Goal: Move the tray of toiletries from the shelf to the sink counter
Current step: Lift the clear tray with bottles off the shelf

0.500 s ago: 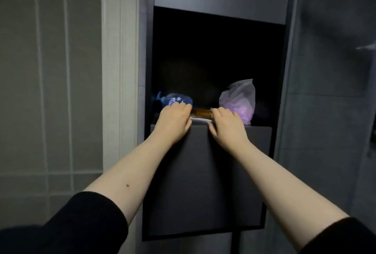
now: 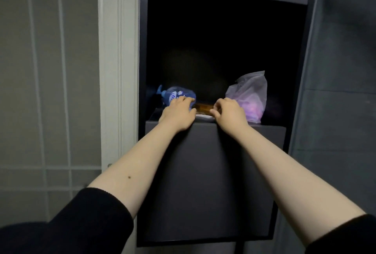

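Observation:
On the dark shelf [image 2: 270, 129], a low white tray [image 2: 204, 116] shows only as a thin pale rim between my hands. My left hand [image 2: 179, 114] curls over its left front edge and my right hand [image 2: 230, 113] over its right front edge. An amber-brown bottle [image 2: 204, 107] lies on the tray between the hands. A blue pump bottle [image 2: 175, 94] lies just behind my left hand. The rest of the tray is hidden by my hands and the shelf front.
A translucent plastic bag [image 2: 251, 96] with pink-purple contents stands on the shelf right of my right hand. The recess above is dark and deep. A dark cabinet panel [image 2: 209, 182] hangs below the shelf edge. A white door frame [image 2: 109, 70] stands at left, a grey tiled wall [image 2: 337, 111] at right.
Both hands have slid a little further in over the shelf edge, fingers curling more over the tray's rim. The tray and the other things have not visibly moved.

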A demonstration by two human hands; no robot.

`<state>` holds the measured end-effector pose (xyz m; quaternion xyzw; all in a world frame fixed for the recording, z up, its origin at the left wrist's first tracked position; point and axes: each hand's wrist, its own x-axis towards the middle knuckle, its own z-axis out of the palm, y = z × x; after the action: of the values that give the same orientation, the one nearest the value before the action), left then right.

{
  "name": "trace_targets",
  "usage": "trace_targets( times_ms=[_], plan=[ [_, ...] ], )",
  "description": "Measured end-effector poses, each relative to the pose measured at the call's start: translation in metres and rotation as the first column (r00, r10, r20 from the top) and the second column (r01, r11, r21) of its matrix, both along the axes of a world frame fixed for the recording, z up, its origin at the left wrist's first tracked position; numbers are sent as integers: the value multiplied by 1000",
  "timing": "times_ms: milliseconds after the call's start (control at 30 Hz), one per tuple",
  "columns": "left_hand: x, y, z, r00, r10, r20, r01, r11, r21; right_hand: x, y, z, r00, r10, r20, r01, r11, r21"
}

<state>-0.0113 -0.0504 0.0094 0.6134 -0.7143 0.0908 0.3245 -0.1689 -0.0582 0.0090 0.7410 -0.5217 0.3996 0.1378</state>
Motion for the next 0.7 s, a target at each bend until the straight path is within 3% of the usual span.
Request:
trace_targets(
  times_ms=[133,333,700],
  plan=[
    [1,3,2,995,22,-92,-19,999,35,1,3,5,995,61,82,-66,995,70],
    [1,0,6,948,78,-307,-58,996,72,12,20,6,983,161,84,-164,986,32],
    [15,-3,14,735,39,-677,18,997,77,20,53,13,965,261,16,-259,962,-79]
  ],
)
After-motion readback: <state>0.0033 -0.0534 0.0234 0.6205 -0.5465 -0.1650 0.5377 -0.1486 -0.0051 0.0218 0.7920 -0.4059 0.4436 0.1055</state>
